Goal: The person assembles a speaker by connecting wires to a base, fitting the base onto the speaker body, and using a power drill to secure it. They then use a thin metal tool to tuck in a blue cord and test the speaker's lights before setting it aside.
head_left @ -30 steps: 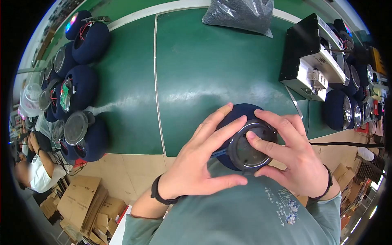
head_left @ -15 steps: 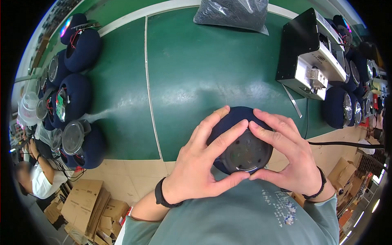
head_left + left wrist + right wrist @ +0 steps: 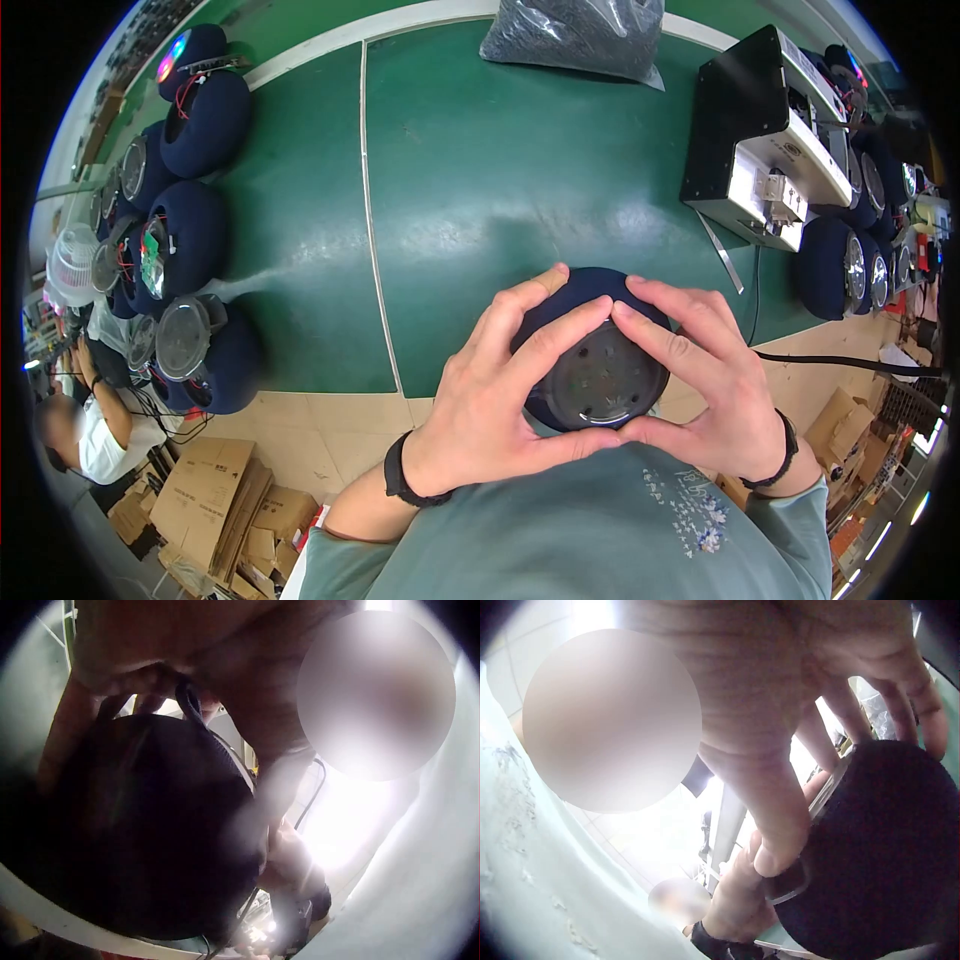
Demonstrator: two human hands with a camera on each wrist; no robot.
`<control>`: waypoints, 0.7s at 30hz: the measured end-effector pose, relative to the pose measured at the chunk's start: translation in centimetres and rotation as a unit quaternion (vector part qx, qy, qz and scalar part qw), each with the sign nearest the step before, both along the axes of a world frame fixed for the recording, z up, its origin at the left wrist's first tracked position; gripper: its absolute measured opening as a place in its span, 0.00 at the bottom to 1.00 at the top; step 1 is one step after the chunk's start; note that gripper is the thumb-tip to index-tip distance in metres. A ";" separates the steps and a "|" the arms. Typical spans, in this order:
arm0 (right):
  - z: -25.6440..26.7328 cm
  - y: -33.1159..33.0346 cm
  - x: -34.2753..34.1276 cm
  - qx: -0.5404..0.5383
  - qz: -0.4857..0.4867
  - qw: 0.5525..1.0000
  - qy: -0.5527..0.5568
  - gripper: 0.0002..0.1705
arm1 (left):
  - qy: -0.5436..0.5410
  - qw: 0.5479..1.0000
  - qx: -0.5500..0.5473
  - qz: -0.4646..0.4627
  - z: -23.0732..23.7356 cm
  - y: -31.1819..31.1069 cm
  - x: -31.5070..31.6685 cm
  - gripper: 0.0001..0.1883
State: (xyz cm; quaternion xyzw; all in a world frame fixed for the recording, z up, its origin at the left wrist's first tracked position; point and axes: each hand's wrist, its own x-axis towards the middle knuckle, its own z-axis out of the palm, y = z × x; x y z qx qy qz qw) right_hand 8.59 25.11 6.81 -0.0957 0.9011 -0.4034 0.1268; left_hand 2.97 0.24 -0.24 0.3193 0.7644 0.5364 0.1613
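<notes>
In the head view, a round navy fabric-covered housing point(image 3: 590, 285) is at the table's near edge, close to the person's shirt. A round transparent cover point(image 3: 606, 378) with a dark rim lies over its face. The left hand point(image 3: 490, 390) grips around the cover's left side, and the right hand point(image 3: 712, 390) around its right side. Both index fingertips meet at the cover's far rim, while the thumb tips meet at its near rim. Other fingers rest on the navy fabric. In the right wrist view, the thumb point(image 3: 784, 844) presses beside a small clear tab point(image 3: 789, 883) at the rim.
Several navy housings point(image 3: 190, 235) with exposed wires and clear covers line the left. A black-and-silver machine point(image 3: 765, 150) stands at right, a thin metal strip point(image 3: 720, 250) beside it. A bag of dark material point(image 3: 580, 40) lies at the back; cardboard point(image 3: 205, 490) is below left.
The cover has shifted left and down from its tilted place, over the housing's face. The right thumb has moved from the cover's middle to its near rim; both hands now encircle it.
</notes>
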 end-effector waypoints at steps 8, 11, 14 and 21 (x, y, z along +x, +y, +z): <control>-0.5 1.2 0.1 0.017 0.047 0.999 0.015 0.63 | -0.003 1.000 -0.014 -0.005 0.7 0.0 -0.3 0.54; 1.0 2.5 -0.1 -0.030 -0.223 0.946 0.234 0.49 | 0.002 1.000 -0.020 0.002 0.7 0.3 -0.7 0.53; 3.4 10.7 -3.9 0.007 -0.310 0.799 0.516 0.38 | 0.000 1.000 -0.020 -0.010 0.8 1.2 -1.3 0.52; 11.7 10.2 -8.9 -0.348 -0.190 0.860 0.321 0.33 | 0.016 1.000 -0.007 -0.022 0.4 2.7 -2.0 0.51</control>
